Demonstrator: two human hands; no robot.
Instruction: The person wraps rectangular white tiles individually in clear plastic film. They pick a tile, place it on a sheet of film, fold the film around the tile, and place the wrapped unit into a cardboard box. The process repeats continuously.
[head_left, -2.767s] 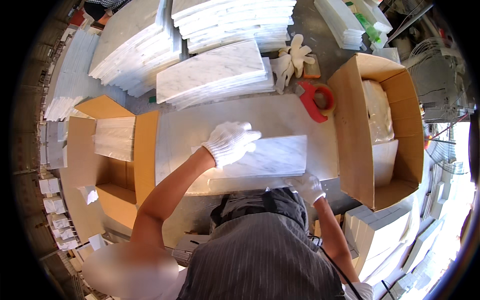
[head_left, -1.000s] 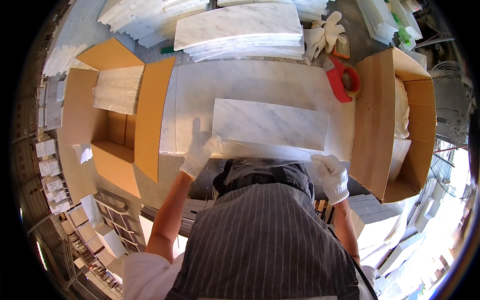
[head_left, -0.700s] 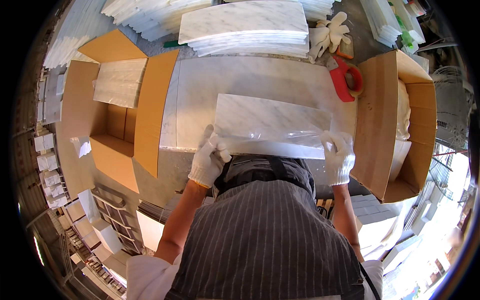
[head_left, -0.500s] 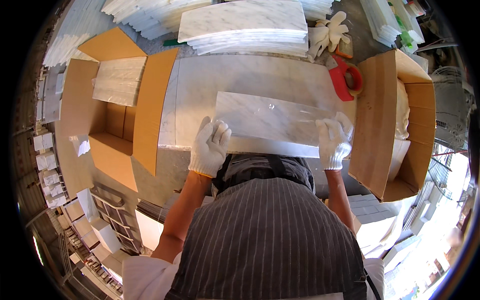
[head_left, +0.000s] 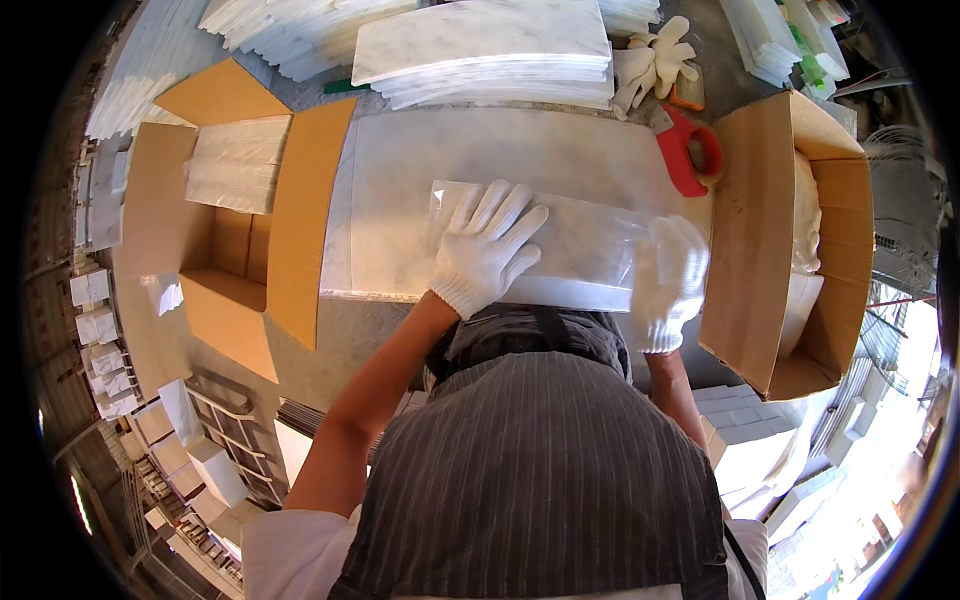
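Note:
A long rectangular white-grey marble tile block [head_left: 585, 235], covered in shiny clear plastic film, lies on a marble slab [head_left: 395, 190] in front of me; whether it is one piece or several is hidden. My left hand [head_left: 485, 250], in a white knit glove, presses flat on its left part with the fingers spread. At the block's right end is my right hand [head_left: 672, 285], gloved alike and smeared by motion. Its fingers cannot be made out, nor whether they grip the film.
An open cardboard box [head_left: 300, 230] stands left, with wrapped tiles [head_left: 238, 165] at its far side. Another open box [head_left: 750, 250] on the right holds wrapped contents. Beyond the slab are a red tape dispenser [head_left: 682, 150], spare gloves [head_left: 655, 65] and stacked marble tiles [head_left: 480, 45].
My left hand has moved from the block's left end onto its top and spread its fingers. The right hand stays near the right end, now blurred. The film looks more wrinkled there.

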